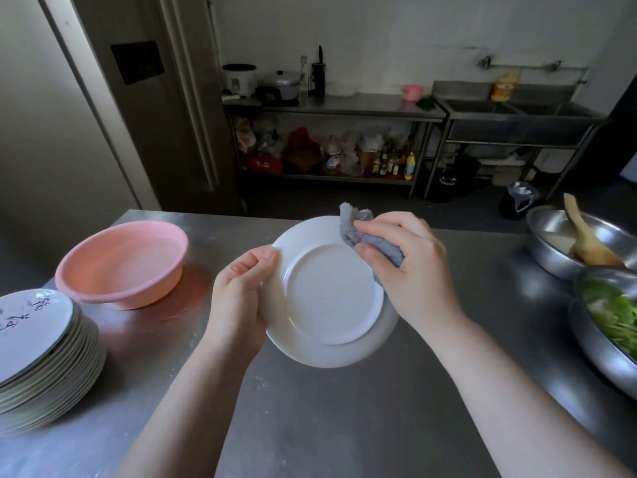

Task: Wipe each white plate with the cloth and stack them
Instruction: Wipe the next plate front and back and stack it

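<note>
the white plate (331, 298) is held up over the steel table (344, 426), in front of the pink basin (122, 263), with its underside and foot ring turned toward the camera. the left hand (238, 301) grips the plate's left rim, thumb curled over the edge and fingers hidden behind it. the right hand (403, 267) is closed around a bunched grey cloth (365, 238) and presses it onto the plate's upper right rim.

to do this well, i would run the cloth around the rim in a full circle, then into the foot ring where water tends to sit, while the left hand turns the plate a little at a time. the grip looks narrow, so a wet rim could slip; a firm thumb matters.

left of the basin, at the table's edge, is a stack of plates (44, 357), the top one bearing dark writing. far right of the basin sit two metal bowls, one with greens (613, 315), one with a wooden spoon (586, 236). beyond the basin, across the room, are steel shelves (331, 112) with pots and bottles, and a sink (517, 112).
</note>
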A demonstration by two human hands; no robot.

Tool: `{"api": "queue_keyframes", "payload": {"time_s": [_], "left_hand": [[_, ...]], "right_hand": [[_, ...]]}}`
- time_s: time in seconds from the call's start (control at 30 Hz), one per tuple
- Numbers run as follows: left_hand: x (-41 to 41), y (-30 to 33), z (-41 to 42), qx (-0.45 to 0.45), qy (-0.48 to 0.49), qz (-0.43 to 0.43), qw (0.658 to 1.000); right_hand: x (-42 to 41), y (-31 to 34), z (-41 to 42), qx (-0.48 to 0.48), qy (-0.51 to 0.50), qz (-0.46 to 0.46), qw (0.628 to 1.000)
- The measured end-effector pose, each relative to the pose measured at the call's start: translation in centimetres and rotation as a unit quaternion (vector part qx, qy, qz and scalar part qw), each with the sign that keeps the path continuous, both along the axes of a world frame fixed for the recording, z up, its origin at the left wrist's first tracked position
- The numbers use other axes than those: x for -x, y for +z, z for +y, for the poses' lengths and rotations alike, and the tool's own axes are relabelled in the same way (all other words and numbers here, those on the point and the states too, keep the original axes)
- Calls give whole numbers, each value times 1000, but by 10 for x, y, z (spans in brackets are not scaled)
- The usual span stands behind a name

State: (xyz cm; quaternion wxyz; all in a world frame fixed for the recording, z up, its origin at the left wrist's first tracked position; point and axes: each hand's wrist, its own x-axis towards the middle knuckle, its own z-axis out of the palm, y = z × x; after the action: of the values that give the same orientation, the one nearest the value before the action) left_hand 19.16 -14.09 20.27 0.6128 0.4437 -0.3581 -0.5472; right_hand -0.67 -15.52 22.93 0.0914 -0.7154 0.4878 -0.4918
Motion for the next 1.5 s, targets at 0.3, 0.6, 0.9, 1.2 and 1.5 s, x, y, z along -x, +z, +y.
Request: {"api": "queue_keyframes", "payload": {"time_s": [0.3,0.6,0.9,1.2,1.5], "left_hand": [[-6,1,-3,-17,-31,11,999],[-16,1,-6,65,-184,-25,980],[-17,-20,3,75,-219,49,972],[2,-29,14,95,-129,-3,987],[7,-20,14,80,-74,49,993]], "right_hand": [[1,-18,3,-38,10,-42,998],[0,-17,5,-20,-35,-125,991],[0,-24,10,-39,-47,-178,982],[-4,-27,17,-7,-70,-215,974],[-11,-18,9,28,-74,-142,987]]}}
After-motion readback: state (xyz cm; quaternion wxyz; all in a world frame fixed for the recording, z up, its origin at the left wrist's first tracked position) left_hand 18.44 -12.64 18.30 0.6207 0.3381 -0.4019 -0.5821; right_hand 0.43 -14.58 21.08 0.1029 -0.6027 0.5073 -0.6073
